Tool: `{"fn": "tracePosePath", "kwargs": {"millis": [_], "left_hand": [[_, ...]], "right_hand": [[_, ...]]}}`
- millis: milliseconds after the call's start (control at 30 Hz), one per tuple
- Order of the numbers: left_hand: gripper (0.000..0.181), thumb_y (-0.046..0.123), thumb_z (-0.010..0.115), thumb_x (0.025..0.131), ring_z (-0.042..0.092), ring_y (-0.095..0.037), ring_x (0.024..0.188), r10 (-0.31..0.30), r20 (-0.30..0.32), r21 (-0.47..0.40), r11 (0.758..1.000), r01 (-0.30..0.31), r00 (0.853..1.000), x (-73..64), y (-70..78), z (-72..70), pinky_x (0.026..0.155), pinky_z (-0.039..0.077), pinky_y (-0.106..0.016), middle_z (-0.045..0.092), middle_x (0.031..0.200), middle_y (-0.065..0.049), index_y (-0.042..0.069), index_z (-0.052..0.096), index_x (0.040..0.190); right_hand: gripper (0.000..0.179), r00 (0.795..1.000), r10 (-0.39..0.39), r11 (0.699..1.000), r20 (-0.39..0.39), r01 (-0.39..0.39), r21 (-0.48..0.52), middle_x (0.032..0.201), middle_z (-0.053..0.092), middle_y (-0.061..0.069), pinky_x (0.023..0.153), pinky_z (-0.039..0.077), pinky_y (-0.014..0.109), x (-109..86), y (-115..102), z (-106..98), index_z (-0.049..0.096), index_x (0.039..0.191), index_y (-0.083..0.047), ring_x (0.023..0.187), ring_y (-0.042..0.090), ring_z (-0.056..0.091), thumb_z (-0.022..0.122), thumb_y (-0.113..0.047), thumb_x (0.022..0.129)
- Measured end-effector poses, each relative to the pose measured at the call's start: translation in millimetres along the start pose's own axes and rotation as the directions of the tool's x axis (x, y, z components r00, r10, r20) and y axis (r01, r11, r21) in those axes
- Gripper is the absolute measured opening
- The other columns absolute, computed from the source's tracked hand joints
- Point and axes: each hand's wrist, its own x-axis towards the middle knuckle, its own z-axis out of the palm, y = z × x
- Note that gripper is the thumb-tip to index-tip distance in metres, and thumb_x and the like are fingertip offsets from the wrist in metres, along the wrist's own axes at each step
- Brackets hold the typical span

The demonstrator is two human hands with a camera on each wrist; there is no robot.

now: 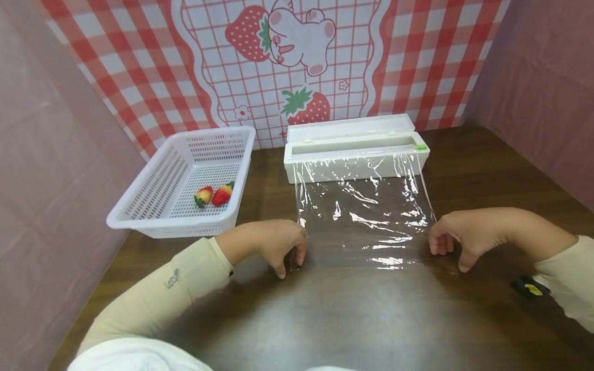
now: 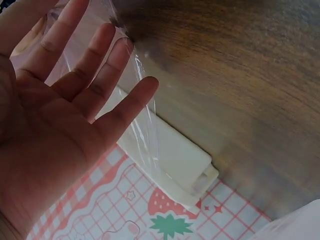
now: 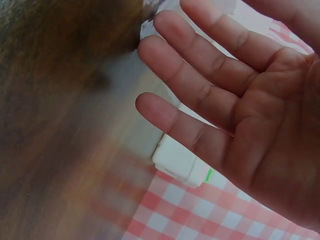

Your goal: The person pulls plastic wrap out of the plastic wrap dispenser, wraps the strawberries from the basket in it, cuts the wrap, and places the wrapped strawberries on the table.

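A sheet of clear cling film (image 1: pixel 362 221) stretches over the wooden table from a white film dispenser box (image 1: pixel 357 167), whose lid stands raised. My left hand (image 1: pixel 284 245) is at the near left corner of the film, thumb and fingertips apart and pointing down. At the near right corner is my right hand (image 1: pixel 468 234), with a gap between thumb and fingers. In the left wrist view, film lies against the extended fingers (image 2: pixel 122 107). The right wrist view shows fairly straight, spread fingers (image 3: pixel 172 70). How firmly the fingertips touch the film is unclear.
Left of the box stands a white plastic basket (image 1: pixel 155 222) holding two strawberries (image 1: pixel 223 195). A red-checked cloth (image 1: pixel 427 56) with strawberry prints hangs behind. Pinkish walls (image 1: pixel 547 98) border both sides. Brown wooden tabletop (image 1: pixel 352 314) lies in front of the film.
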Motion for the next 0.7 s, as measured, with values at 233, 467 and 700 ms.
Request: {"fn": "tracePosePath", "kwargs": {"millis": [233, 467, 700], "left_hand": [[0.035, 0.021, 0.092, 0.061, 0.056, -0.013, 0.095, 0.008, -0.035, -0.014, 1.000, -0.008, 0.999, -3.9, 0.7, 0.3, 0.088, 0.045, -0.022, 0.061, 0.095, 0.005, 0.016, 0.074, 0.091], [0.030, 0.021, 0.087, 0.070, 0.057, -0.016, 0.093, 0.059, -0.164, 0.009, 0.998, -0.058, 0.985, -9.2, 2.8, -6.2, 0.085, 0.048, -0.026, 0.063, 0.097, 0.000, 0.010, 0.074, 0.094], [0.027, 0.012, 0.081, 0.074, 0.060, -0.019, 0.101, 0.074, -0.470, -0.015, 0.996, -0.092, 0.880, -23.7, 6.6, -22.1, 0.094, 0.047, -0.030, 0.064, 0.107, -0.005, 0.006, 0.072, 0.100]], "right_hand": [[0.035, 0.998, -0.052, 0.997, -0.047, 0.050, -0.050, 0.090, 0.062, -0.011, 0.074, 0.052, 0.031, 1.1, -1.3, -1.3, 0.065, 0.098, -0.017, 0.085, 0.010, 0.058, 0.085, -0.015, 0.069], [0.026, 0.937, -0.226, 0.966, -0.266, 0.181, -0.187, 0.087, 0.062, -0.012, 0.065, 0.054, 0.028, 8.0, -7.5, 0.8, 0.067, 0.098, -0.011, 0.076, 0.005, 0.058, 0.081, -0.012, 0.077], [0.031, 0.779, -0.435, 0.880, -0.452, 0.263, -0.395, 0.089, 0.062, -0.010, 0.059, 0.050, 0.023, 24.2, -21.9, -3.4, 0.068, 0.096, -0.011, 0.072, 0.003, 0.053, 0.084, -0.005, 0.071]]}}
